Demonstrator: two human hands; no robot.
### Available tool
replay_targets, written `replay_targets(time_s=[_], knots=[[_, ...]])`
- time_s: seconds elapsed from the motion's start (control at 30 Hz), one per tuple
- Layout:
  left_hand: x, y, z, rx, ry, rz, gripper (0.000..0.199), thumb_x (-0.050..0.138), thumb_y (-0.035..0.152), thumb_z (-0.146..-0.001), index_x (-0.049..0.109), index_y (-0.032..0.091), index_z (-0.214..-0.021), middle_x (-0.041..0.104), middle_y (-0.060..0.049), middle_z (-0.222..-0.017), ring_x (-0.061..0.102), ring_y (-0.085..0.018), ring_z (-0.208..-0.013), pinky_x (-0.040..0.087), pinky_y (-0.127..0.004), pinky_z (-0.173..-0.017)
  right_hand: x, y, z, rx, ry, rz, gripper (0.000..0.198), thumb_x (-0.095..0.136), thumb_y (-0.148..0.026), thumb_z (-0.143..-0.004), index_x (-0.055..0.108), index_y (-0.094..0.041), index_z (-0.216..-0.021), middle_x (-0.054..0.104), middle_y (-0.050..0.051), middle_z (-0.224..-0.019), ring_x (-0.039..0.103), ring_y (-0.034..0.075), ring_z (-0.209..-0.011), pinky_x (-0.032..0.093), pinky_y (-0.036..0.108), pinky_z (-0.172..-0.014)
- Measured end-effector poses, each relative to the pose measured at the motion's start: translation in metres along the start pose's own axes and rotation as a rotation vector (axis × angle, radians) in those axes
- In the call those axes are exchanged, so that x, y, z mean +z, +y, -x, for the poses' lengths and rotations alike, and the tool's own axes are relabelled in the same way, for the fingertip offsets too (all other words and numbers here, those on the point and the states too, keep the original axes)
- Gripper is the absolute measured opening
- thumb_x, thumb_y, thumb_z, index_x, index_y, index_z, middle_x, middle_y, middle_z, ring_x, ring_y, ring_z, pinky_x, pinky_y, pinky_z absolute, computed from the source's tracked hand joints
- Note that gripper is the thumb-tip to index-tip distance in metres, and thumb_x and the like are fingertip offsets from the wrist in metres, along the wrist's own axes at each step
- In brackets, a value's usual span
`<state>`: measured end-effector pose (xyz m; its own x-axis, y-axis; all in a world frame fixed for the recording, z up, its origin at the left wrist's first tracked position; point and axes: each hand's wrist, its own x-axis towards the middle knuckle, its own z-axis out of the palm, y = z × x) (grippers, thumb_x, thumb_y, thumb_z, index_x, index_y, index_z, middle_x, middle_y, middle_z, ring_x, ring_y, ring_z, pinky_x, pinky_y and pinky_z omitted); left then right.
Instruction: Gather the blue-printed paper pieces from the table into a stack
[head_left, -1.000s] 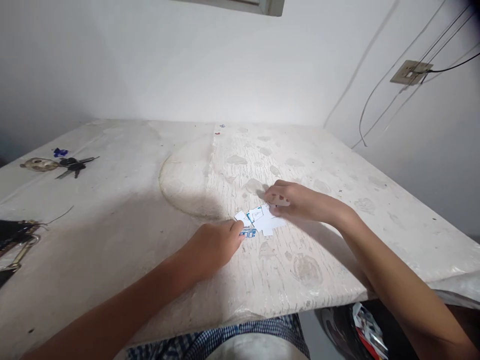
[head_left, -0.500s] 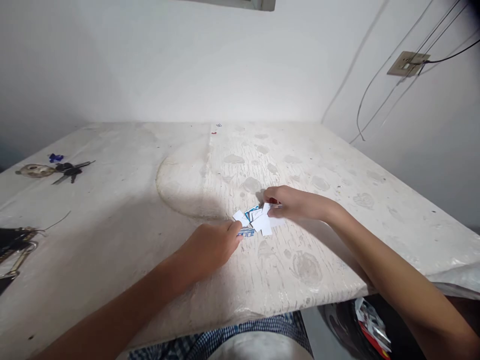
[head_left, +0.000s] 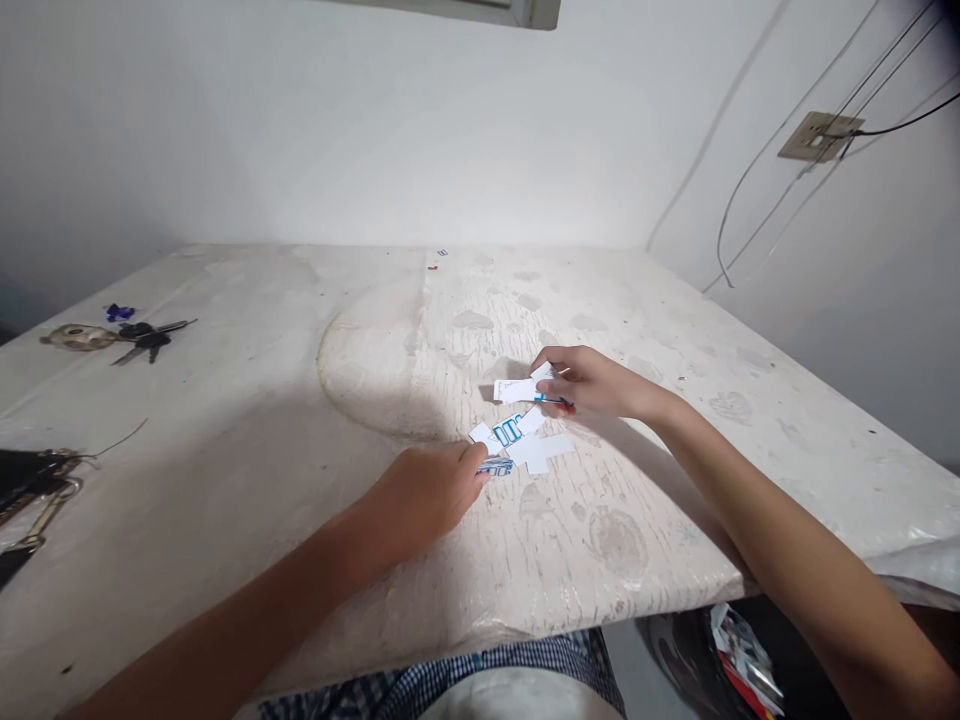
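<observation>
Small cut paper pieces (head_left: 536,450), mostly white and some printed in blue, lie overlapped on the table near its middle. My left hand (head_left: 442,485) pinches a blue-printed paper piece (head_left: 496,467) at the left edge of this pile. Just above and behind the pile, my right hand (head_left: 592,380) is closed on a few white paper pieces (head_left: 516,390) between thumb and fingers. A bit of red shows under its fingers; I cannot make out what it is.
On the table (head_left: 247,540), keys (head_left: 150,338) with a fob and a small blue item (head_left: 120,313) lie at the left. A black item with a metal clasp (head_left: 41,500) sits at the left edge. Below the right front edge stands a dark bin (head_left: 675,650) with wrappers.
My right hand has risen off the pile and moved slightly back, lifting paper pieces with it. A blue-printed piece on the pile is now uncovered. My left hand has stayed put.
</observation>
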<state>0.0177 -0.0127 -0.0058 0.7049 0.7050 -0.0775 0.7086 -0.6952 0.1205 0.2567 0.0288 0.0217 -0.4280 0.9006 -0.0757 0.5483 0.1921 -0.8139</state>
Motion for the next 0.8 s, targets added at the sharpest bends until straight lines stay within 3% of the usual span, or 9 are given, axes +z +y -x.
replay_targets(time_s=[0.23, 0.47, 0.7, 0.8], knots=[[-0.002, 0.000, 0.000, -0.026, -0.030, 0.056, 0.022, 0.034, 0.028, -0.093, 0.052, 0.016, -0.099, 0.064, -0.005, -0.081, 0.055, -0.016, -0.062, 0.029, -0.025, -0.051, 0.003, -0.004, -0.004, 0.042, -0.045, -0.194, 0.011, 0.053, -0.023, -0.082, 0.053, -0.015, -0.089, 0.054, -0.003, -0.050, 0.051, 0.010, -0.045, 0.043, 0.023, -0.044], [-0.002, -0.010, 0.000, -0.079, -0.009, 0.298, 0.023, 0.039, 0.036, -0.088, 0.053, 0.018, -0.089, 0.059, -0.001, -0.072, 0.051, -0.014, -0.059, 0.029, -0.025, -0.051, 0.006, -0.011, 0.002, 0.006, -0.136, -0.275, 0.007, 0.054, -0.021, -0.080, 0.055, -0.015, -0.084, 0.052, -0.005, -0.048, 0.047, 0.008, -0.041, 0.039, 0.021, -0.041], [-0.005, -0.015, -0.001, -0.096, -0.040, 0.501, 0.020, 0.043, 0.036, -0.084, 0.051, 0.018, -0.078, 0.053, 0.004, -0.063, 0.046, -0.011, -0.053, 0.029, -0.023, -0.048, 0.015, -0.019, 0.012, -0.053, -0.253, -0.138, 0.010, 0.052, -0.018, -0.081, 0.058, -0.017, -0.089, 0.046, -0.007, -0.047, 0.042, 0.007, -0.040, 0.033, 0.020, -0.040], [-0.004, -0.015, -0.001, -0.116, -0.054, 0.492, 0.021, 0.041, 0.035, -0.084, 0.050, 0.018, -0.076, 0.052, 0.003, -0.062, 0.046, -0.011, -0.052, 0.028, -0.024, -0.047, 0.019, -0.020, 0.011, -0.081, -0.199, -0.064, 0.008, 0.052, -0.018, -0.082, 0.058, -0.017, -0.087, 0.046, -0.007, -0.050, 0.043, 0.007, -0.042, 0.033, 0.020, -0.041]])
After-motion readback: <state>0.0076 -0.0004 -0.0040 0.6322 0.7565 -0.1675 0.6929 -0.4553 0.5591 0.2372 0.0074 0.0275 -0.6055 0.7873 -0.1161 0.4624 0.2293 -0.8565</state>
